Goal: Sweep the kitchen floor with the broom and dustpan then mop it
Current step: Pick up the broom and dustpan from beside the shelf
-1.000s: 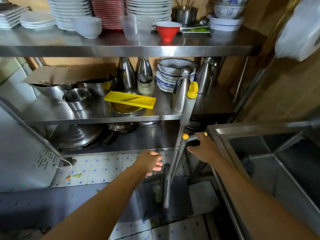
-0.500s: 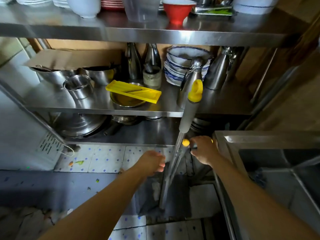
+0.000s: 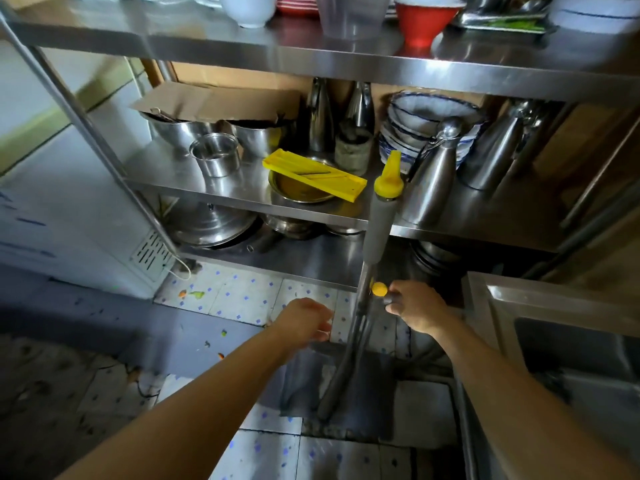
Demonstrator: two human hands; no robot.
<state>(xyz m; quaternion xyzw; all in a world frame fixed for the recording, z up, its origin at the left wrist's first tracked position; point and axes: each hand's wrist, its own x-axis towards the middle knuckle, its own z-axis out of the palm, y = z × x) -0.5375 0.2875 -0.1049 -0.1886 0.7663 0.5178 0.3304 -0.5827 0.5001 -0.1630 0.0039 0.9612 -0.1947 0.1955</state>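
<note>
A mop [image 3: 375, 237] with a grey foam grip and a yellow cap is seen standing nearly upright against a stainless steel shelving unit [image 3: 346, 69], its shaft running down to a dark mop head [image 3: 349, 396] resting on the tiled kitchen floor [image 3: 242, 296]. The right hand [image 3: 414, 311] is held at the side lever of the mop, its fingers curled round the short grey bar just behind the lever's yellow knob [image 3: 379, 289]. The left hand [image 3: 304, 323] is reached forward just left of the shaft, apart from it, with its fingers loosely curled and nothing gripped in them. Small orange and green food scraps [image 3: 194, 293] are scattered on the pale, blue-dotted tiles under the lowest shelf. On the middle shelf a yellow slicer [image 3: 313, 174] is laid across a brass-coloured dish, beside a steel cup [image 3: 215, 154], steel jugs and a stack of blue-rimmed bowls [image 3: 429, 123]. A red bowl [image 3: 424, 20] is set on the top shelf. The corner of a steel sink [image 3: 491, 292] is seen at the right, near the right forearm.
</note>
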